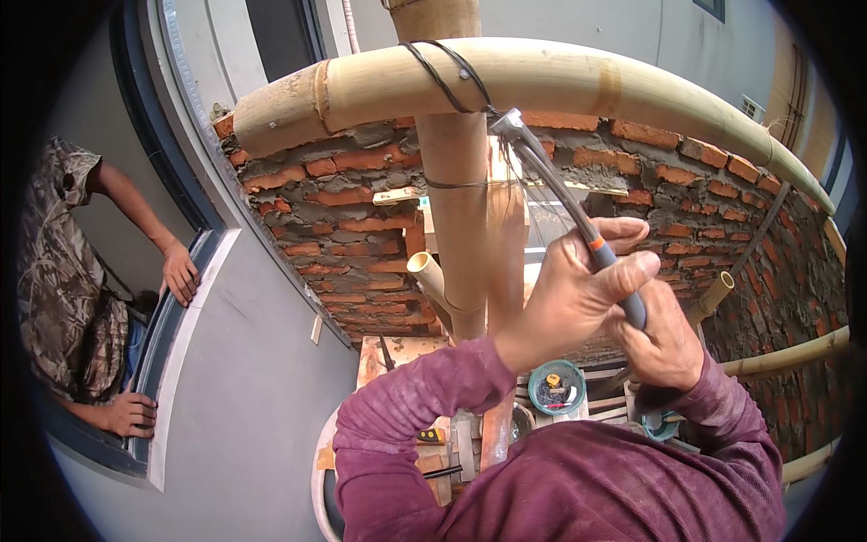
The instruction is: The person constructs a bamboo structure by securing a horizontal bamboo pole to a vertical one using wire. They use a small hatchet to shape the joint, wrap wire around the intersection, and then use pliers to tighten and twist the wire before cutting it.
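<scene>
My left hand [571, 294] is wrapped round the grey handle of a hammer [555, 185], with an orange ring beside the fingers. My right hand [666, 341] closes about the handle's lower end, just below the left. The metal head reaches up to dark wire [449, 79], which is looped round a thick horizontal bamboo pole [551, 74] where it crosses an upright bamboo pole [454, 217]. Loose wire strands hang beside the hammer's shaft. Whether the head hooks the wire or only touches it, I cannot tell. Another thin wire [465, 186] circles the upright lower down.
A rough brick wall [348, 194] stands behind the poles and curves to the right. At left, another person's hands [181, 274] rest on a window frame [194, 280]. Below are a green bucket [557, 387] with small items inside, wooden planks, and cut bamboo ends [421, 263].
</scene>
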